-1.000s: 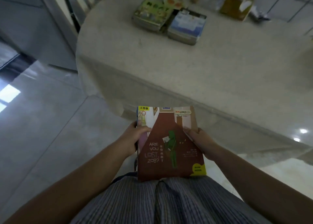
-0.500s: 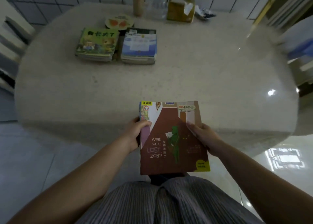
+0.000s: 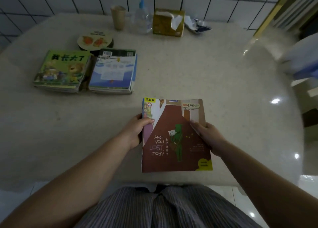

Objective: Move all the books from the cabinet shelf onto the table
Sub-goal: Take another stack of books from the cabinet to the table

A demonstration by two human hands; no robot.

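I hold a thin stack of books topped by a brown cover reading "Are you lost, Zob?" (image 3: 173,141) over the near edge of the pale stone table (image 3: 189,69). My left hand (image 3: 137,133) grips its left edge, thumb on the cover. My right hand (image 3: 206,136) grips its right edge the same way. Two stacks lie on the table's far left: one with a green cover (image 3: 62,71), one with a blue and white cover (image 3: 113,72). The cabinet is out of view.
Behind the stacks lies a round picture book or disc (image 3: 95,40). Along the tiled wall stand a paper cup (image 3: 118,17), a clear bottle (image 3: 142,19), a tissue box (image 3: 168,22) and some wrappers (image 3: 196,25). A blurred chair (image 3: 301,59) is at the right.
The view has swung from the floor and table side round to face the table. The book stack in both hands has moved forward, from over my lap to over the table's near edge.
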